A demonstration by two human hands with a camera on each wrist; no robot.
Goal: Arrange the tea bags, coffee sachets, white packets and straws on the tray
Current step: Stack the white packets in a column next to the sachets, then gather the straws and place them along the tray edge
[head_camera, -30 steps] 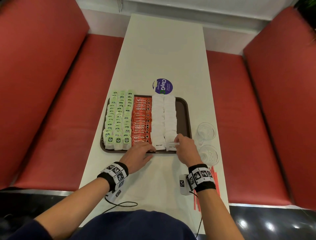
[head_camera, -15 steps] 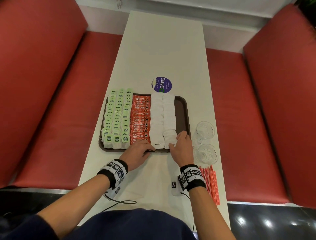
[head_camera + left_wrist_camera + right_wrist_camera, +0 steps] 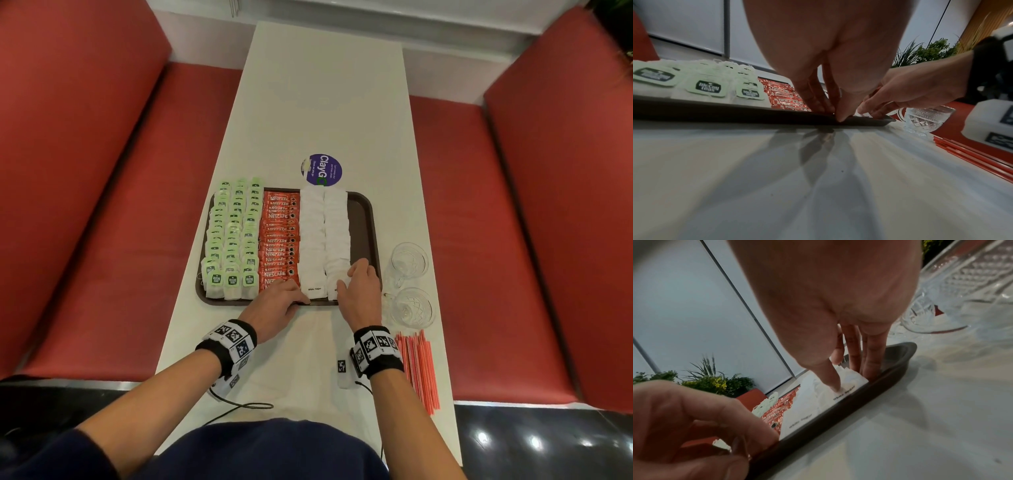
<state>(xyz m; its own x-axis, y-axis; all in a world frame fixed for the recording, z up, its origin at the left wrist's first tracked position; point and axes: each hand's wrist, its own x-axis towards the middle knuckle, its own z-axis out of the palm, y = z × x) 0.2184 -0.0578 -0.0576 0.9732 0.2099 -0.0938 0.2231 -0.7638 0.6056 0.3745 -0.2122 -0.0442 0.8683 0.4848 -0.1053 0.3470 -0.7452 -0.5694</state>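
**Both hands forward, side by side, palms down**

The left hand (image 3: 277,305) lies low, its fingers (image 3: 816,97) bent at the knuckles, tips pressed down, the thumb (image 3: 841,113) planted just nearer the body. Just right of it, not touching, the right hand (image 3: 359,291) reaches slightly farther: thumb straight and pressing down, fingers extended together beside it. Both forearms (image 3: 164,387) angle inward.

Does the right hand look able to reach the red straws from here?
Probably yes. The straws lie uncovered on the table beside that wrist, nearer than the glasses, and the right hand only presses on the white packets.
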